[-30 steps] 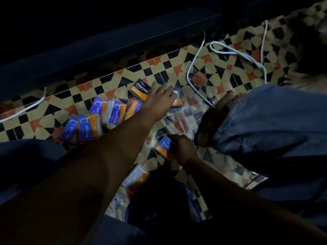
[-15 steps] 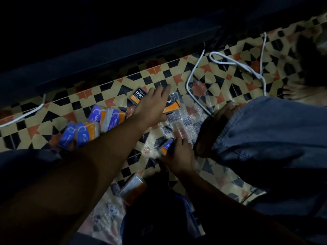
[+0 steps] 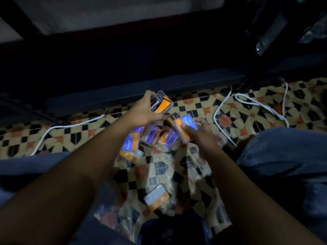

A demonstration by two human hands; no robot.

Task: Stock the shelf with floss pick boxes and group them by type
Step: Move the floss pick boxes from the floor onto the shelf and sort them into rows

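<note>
Over the patterned tile floor [image 3: 235, 110], left hand [image 3: 141, 112] is raised at far centre, fingers wrapped around a black-and-orange charcoal box [image 3: 161, 103], box tilted and clear of the floor, just short of the dark shelf edge [image 3: 141, 92]. Right hand [image 3: 200, 131] sits just right of it and nearer, fingers closed on a blue-and-orange round box [image 3: 185, 128], label facing up. A second black-labelled box [image 3: 174, 118] shows between the two hands; can't tell if the right hand holds it too or it lies on the floor, view is dim and smeared there. Below and between the forearms, a loose cluster of blue/purple-and-orange boxes [image 3: 150, 137] lies on the floor, touching or overlapping each other, blurred so labels are not readable. One more orange-and-clear box [image 3: 156, 198] lies apart, near centre, on crinkled clear plastic wrap [image 3: 194, 174] spread over the tiles. Dark blue round object [image 3: 173, 230] at the near edge, mostly in shadow, can't identify it. White cable [image 3: 256, 103] loops over the floor far right; another white cable [image 3: 58, 128] runs along far left. Denim-covered legs [image 3: 283, 152] frame the scene on both sides. Shelf interior above is too dark to see contents.
</note>
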